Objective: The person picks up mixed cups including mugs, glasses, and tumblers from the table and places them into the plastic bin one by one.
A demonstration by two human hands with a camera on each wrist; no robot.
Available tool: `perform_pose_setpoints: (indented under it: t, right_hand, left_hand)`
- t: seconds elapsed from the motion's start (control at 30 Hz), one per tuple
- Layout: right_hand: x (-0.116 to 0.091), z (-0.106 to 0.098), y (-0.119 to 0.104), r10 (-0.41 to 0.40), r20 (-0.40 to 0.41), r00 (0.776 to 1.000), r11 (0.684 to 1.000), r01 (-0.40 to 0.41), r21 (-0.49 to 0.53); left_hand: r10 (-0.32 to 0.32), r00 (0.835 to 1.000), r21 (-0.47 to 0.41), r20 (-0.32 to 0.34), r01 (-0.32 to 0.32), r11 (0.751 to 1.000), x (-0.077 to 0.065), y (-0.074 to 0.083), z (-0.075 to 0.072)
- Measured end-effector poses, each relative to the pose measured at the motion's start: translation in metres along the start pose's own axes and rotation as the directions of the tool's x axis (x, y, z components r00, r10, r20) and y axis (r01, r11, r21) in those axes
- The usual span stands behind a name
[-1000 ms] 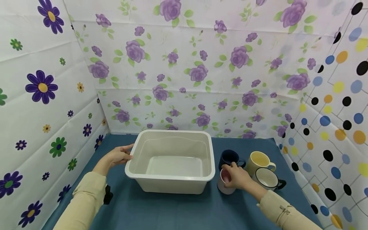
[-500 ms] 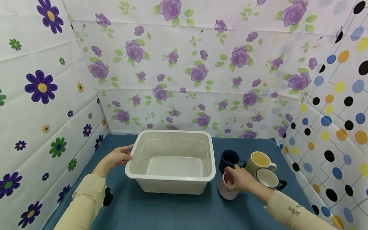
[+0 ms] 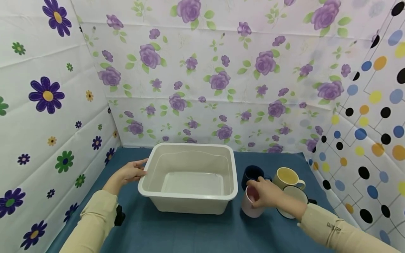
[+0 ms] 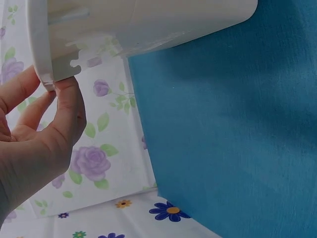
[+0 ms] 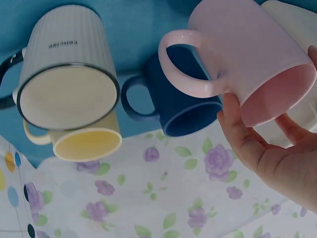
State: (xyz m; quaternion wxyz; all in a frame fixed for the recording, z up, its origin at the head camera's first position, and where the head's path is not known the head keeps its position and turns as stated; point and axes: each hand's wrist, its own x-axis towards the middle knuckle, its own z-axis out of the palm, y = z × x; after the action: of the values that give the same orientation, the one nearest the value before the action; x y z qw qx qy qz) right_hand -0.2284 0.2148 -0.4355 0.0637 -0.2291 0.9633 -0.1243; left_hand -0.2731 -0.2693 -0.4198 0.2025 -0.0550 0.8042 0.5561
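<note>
In the head view, my left hand (image 3: 129, 172) holds the left rim of an off-white plastic tub (image 3: 190, 195). Fingers and thumb pinch that rim in the left wrist view. To the right of the tub, my right hand (image 3: 269, 193) grips a pale pink mug (image 3: 248, 208) by its rim, reaching over its top. The right wrist view shows the pink mug's handle (image 5: 173, 74) pointing away from the hand. Just behind it stands a navy mug (image 3: 251, 172), partly covered by the fingers. No objects show inside the tub.
A yellow mug (image 3: 286, 176) stands right of the navy one. A white ribbed mug (image 5: 69, 44) with a dark rim and black handle sits in front of it, partly behind my right wrist. Blue cloth (image 3: 177, 232) covers the table; patterned sheets (image 3: 202, 80) enclose it.
My right hand and the pink mug have shifted slightly to the right, and my right forearm now overlaps the white mug more. The left hand stays at the tub's rim.
</note>
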Motion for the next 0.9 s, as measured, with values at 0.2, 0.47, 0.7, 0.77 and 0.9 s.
perform_pose_setpoints:
  t: [0.2, 0.47, 0.7, 0.77, 0.9]
  right_hand:
    - [-0.007, -0.012, -0.002, 0.000, 0.018, 1.000, 1.000, 0.000, 0.011]
    - [-0.010, -0.035, -0.013, -0.054, 0.051, 0.997, 0.999, 0.054, 0.002]
    - [-0.006, -0.052, -0.023, -0.041, 0.096, 0.995, 0.999, 0.041, 0.002]
    - [-0.006, -0.055, -0.026, -0.055, 0.103, 0.993, 0.998, 0.055, 0.006]
    - [-0.006, -0.063, -0.029, -0.078, 0.107, 0.991, 0.997, 0.079, -0.005]
  left_hand:
    - [0.006, 1.000, -0.039, -0.011, -0.006, 0.999, 0.001, 0.002, 0.004]
    - [-0.019, 0.999, -0.025, -0.029, 0.018, 1.000, 0.003, 0.004, 0.006]
    - [-0.018, 0.999, -0.008, -0.032, 0.018, 1.000, 0.001, 0.004, 0.003]
    - [-0.024, 0.999, 0.002, -0.037, 0.024, 1.000, 0.000, 0.004, 0.002]
    - [-0.021, 0.999, 0.013, -0.041, 0.022, 1.000, 0.001, 0.002, 0.001]
